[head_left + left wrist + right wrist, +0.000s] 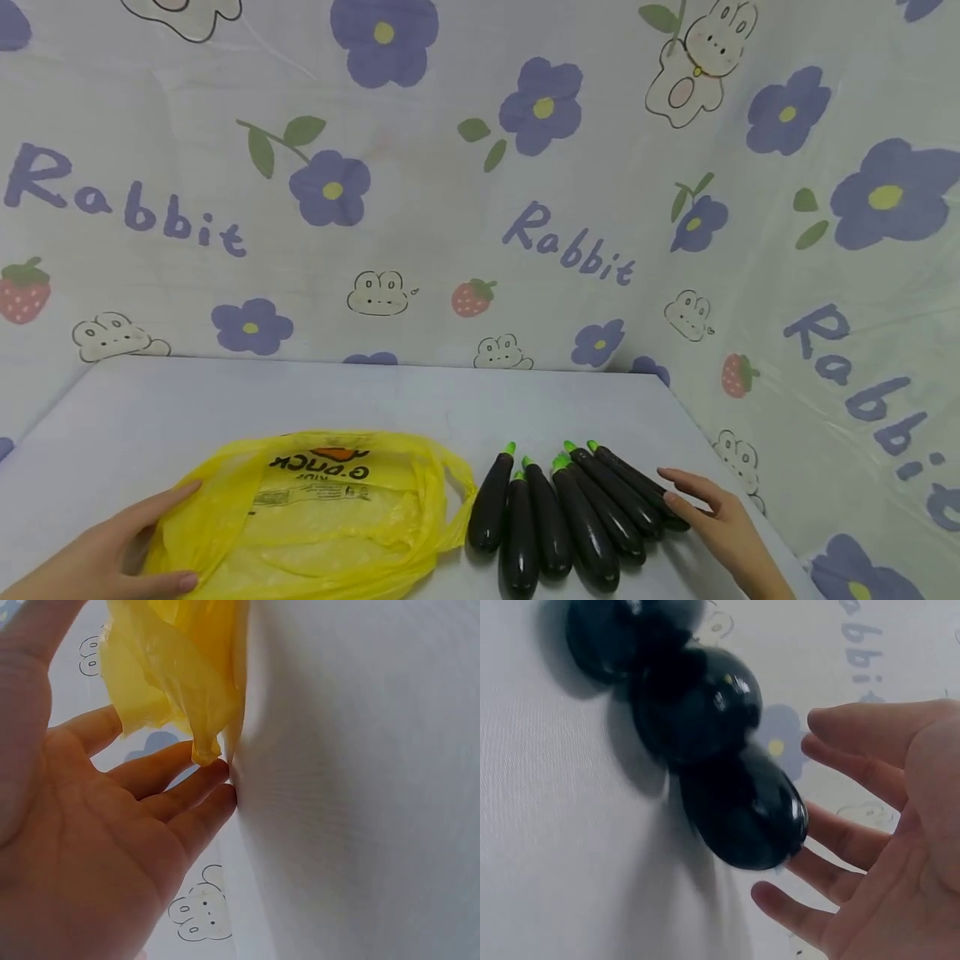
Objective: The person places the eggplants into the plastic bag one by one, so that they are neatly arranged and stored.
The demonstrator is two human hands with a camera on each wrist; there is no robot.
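A yellow plastic bag with dark printing lies spread on the table, its handle loop to the right. My left hand is at the bag's left end, thumb and fingers spread apart. In the left wrist view the fingers are loosely extended beside the crumpled yellow plastic. Several dark eggplants with green stems lie side by side, right of the bag. My right hand is at the rightmost eggplant, its fingers loosely spread, some partly behind the eggplant's rounded end.
The white table runs back to a hanging cloth printed with rabbits, flowers and strawberries. The same cloth covers the right side, close to the table's right edge.
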